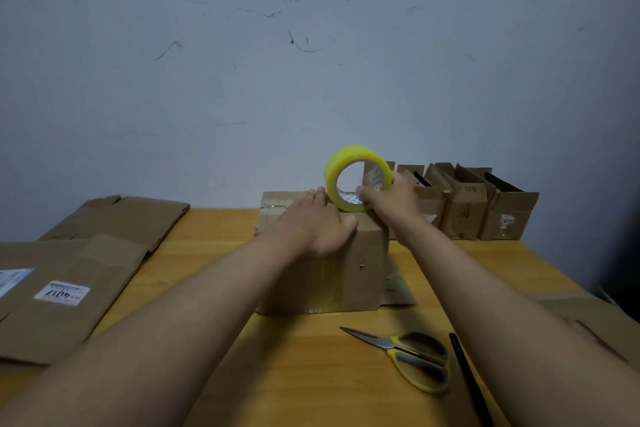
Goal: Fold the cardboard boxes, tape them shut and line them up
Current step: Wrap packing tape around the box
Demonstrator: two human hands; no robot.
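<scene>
two hands (353,215), tape roll (356,177), box (346,270)

wooden table (214,288), boxes (485,208), flat cardboard (86,260), scissors (408,354)

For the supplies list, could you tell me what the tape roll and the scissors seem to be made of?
Tape roll: glossy, translucent yellowish plastic film, probably on a printed card core. Scissors: dull grey metal blades, with yellow and grey handles that look plastic.

Tape roll (358,178) on box (346,274) — scissors (405,357) in front
</scene>
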